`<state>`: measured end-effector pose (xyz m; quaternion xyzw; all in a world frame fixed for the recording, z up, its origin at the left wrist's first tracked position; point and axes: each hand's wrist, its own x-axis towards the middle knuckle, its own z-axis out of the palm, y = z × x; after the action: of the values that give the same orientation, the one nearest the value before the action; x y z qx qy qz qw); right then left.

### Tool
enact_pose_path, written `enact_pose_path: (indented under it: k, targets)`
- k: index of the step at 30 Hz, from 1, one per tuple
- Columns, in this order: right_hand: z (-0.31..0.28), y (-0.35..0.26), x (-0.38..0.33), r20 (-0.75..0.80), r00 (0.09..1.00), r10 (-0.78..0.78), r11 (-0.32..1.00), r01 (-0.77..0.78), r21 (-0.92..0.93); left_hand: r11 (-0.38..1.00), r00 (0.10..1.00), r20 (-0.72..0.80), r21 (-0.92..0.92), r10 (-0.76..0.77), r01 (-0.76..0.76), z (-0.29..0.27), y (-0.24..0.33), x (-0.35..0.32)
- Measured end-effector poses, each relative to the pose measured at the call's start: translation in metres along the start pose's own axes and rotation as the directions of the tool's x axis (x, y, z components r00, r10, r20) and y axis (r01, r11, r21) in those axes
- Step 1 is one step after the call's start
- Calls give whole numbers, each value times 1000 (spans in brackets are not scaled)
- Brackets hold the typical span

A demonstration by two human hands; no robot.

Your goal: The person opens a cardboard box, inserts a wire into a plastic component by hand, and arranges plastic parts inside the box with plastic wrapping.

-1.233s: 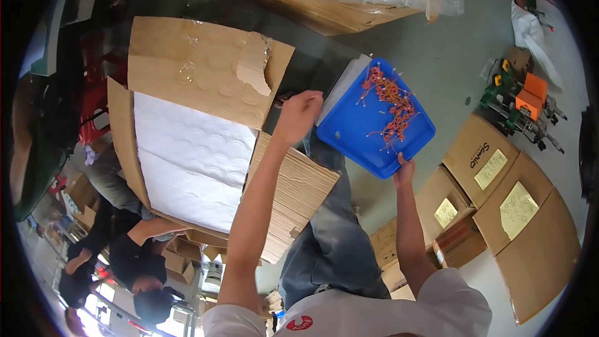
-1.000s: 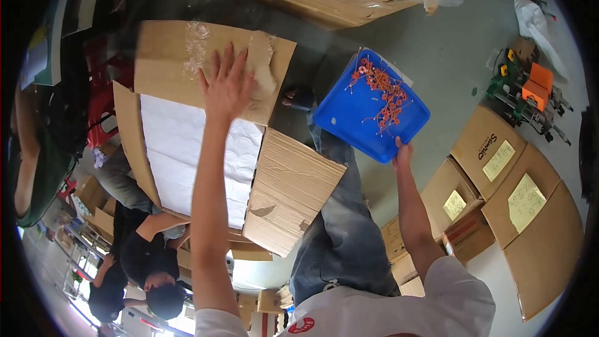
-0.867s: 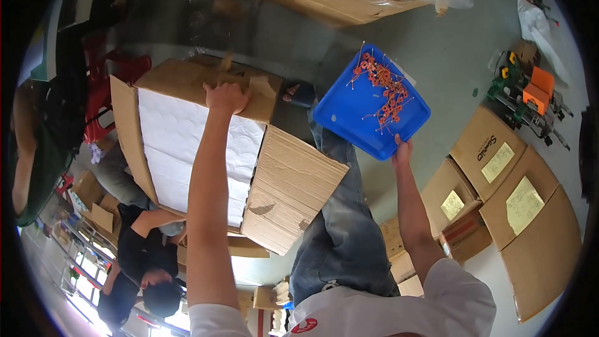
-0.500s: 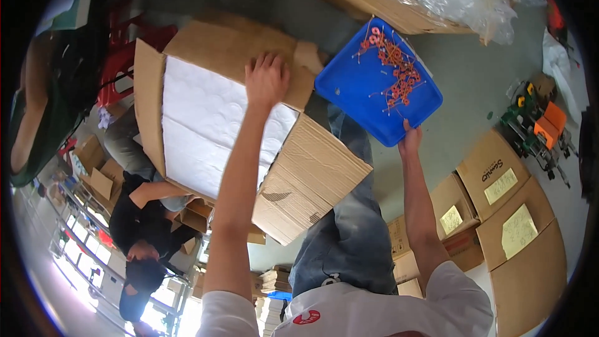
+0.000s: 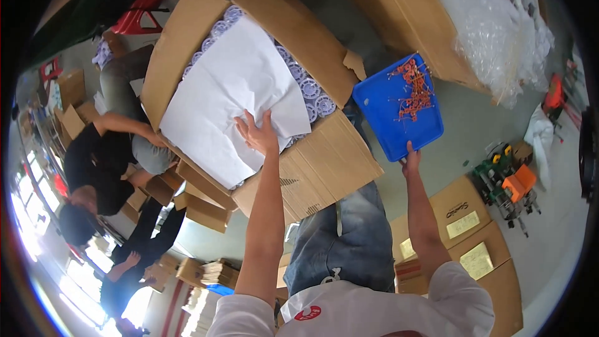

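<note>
An open cardboard box stands in front of me with its flaps folded out. Inside it, a creased white sheet lies askew over several round, pale purple spoked pieces, which show along its edges. My left hand rests on the sheet near the close flap, fingers spread, with wrinkles running out from them. To the right, my right hand grips the near edge of a blue plastic tray. Small orange parts with thin wire-like legs lie tangled along the tray's far right side.
Another carton with clear plastic wrap stands at the far right. Green and orange equipment sits on the floor at right, above labelled cartons. Two people are at left, one in black beside the box. A red stool stands far left.
The white sheet has shifted and creased, uncovering the round pieces at its edges. My left hand has moved from the far flap down onto the sheet. The tray sits slightly lower in view.
</note>
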<state>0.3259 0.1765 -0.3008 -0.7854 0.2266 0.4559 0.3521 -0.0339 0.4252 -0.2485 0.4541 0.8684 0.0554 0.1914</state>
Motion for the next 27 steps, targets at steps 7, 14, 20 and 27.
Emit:
enact_pose_path:
  k: [7,14,20,27]
  targets:
    - [-46,-6,-22,-190,817,-544,731,349,-586,896,941,-336,-427,-33,-121,-94,-23,-37]
    - [53,-104,-252,855,356,-377,352,909,-223,303,919,390,-883,52,358,-215,-74,-156]
    - [60,-108,-408,971,112,211,589,778,-218,256,822,547,-827,159,501,-182,-61,-287]
    - [47,-104,-429,881,208,-424,322,944,-69,648,854,321,-762,410,-25,-334,42,-260]
